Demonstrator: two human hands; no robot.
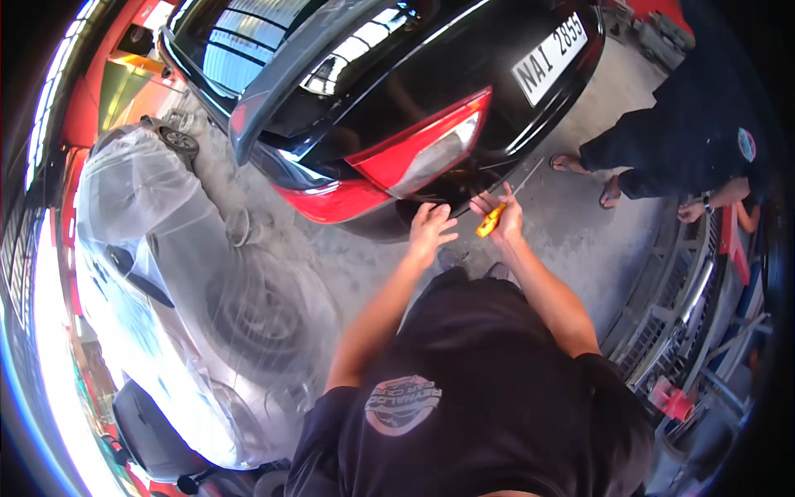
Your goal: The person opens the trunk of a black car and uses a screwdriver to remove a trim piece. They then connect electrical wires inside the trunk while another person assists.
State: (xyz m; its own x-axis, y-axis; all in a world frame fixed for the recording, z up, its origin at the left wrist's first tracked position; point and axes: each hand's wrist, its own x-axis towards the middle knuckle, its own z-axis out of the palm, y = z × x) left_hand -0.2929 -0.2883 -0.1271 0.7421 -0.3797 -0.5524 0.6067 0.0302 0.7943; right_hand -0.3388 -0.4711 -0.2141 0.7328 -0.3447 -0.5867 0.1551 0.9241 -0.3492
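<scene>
Head view: right grip [508, 219] holds a screwdriver [490, 221], left grip [428, 233] wide, black car [397, 112] ahead (sheeted car [195, 273] leftward).

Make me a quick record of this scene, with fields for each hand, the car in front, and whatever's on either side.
Left hand: fingers spread, near the rear of the black car; contact unclear
Right hand: holding a yellow-handled screwdriver
Car in front: red-and-clear tail light beyond the hands
Left side: plastic-draped car
Right side: another person, dark clothing

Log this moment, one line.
left hand: open, near black car | right hand: holding yellow-handled tool | nearby: tail light, covered car
</scene>
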